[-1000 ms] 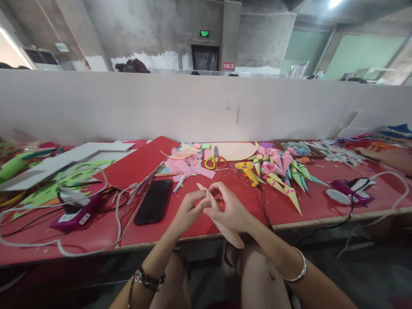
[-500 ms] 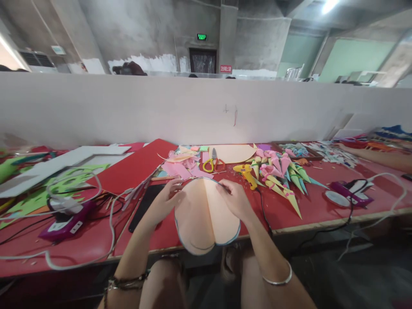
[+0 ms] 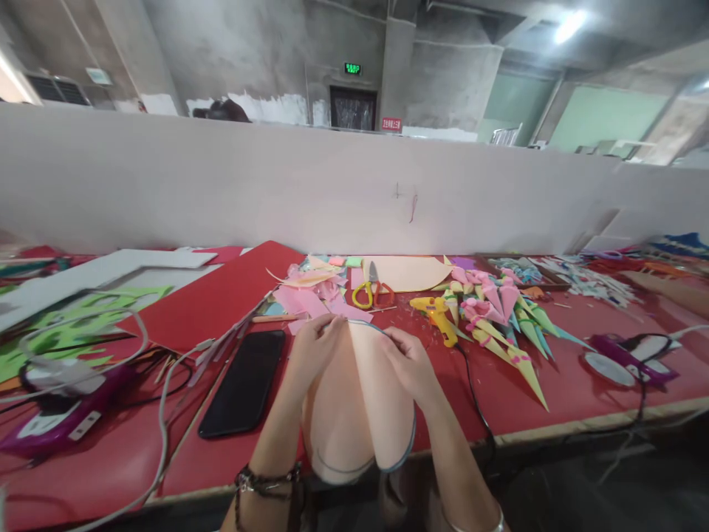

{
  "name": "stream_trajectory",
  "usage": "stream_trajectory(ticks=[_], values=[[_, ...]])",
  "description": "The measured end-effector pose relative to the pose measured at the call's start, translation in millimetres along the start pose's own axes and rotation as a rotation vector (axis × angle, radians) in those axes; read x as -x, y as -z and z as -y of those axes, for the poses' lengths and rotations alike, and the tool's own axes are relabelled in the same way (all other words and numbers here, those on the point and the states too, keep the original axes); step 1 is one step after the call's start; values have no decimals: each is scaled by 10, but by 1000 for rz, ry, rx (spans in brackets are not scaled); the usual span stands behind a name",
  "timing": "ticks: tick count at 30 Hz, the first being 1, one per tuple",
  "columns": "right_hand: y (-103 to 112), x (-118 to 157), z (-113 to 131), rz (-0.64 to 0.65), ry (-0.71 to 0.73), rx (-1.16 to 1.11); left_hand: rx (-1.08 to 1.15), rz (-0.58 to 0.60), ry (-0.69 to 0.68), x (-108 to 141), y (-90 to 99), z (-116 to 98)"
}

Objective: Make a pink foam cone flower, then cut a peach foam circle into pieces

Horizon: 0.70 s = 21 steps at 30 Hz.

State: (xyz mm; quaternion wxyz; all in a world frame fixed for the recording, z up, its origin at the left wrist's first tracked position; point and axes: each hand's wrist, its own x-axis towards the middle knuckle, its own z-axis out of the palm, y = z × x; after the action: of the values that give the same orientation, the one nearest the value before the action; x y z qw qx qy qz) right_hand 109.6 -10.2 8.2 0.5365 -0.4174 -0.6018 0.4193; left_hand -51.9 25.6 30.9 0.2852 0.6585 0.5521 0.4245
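Note:
A peach-coloured foam piece (image 3: 343, 399) with a blue edge and a fold down its middle lies between my hands, its lower part over the table's front edge. My left hand (image 3: 318, 347) pinches its top left edge. On the right side, my right hand (image 3: 407, 358) grips the top right edge between thumb and fingers. Beyond the piece are scissors (image 3: 373, 287) with yellow and red handles and pink scraps (image 3: 307, 295). A yellow glue gun (image 3: 437, 316) rests right of my right hand, beside several pastel foam cones (image 3: 498, 303).
A black phone (image 3: 244, 384) lies left of my left arm. Farther left are a red sheet (image 3: 221, 292), green scraps (image 3: 83, 318), cables and a purple power strip (image 3: 66, 421). Another power strip (image 3: 634, 358) is at the right. A white partition (image 3: 249, 185) stands behind.
My left hand has moved right, to the top of the foam piece, uncovering the phone. The foam's halves look more folded together. The view has shifted.

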Motion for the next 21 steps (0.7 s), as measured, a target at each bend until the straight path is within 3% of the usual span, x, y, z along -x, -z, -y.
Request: stream_trajectory(ticks=[6,15,21], values=[[-33,7,-142,-68,-27,55,225,8,90,9,111,123],[5,133,-130,-55,-55,85,27,-42,3,92,67,-17],[4,183,-85,-38,-57,86,-44,-108,54,139,57,38]])
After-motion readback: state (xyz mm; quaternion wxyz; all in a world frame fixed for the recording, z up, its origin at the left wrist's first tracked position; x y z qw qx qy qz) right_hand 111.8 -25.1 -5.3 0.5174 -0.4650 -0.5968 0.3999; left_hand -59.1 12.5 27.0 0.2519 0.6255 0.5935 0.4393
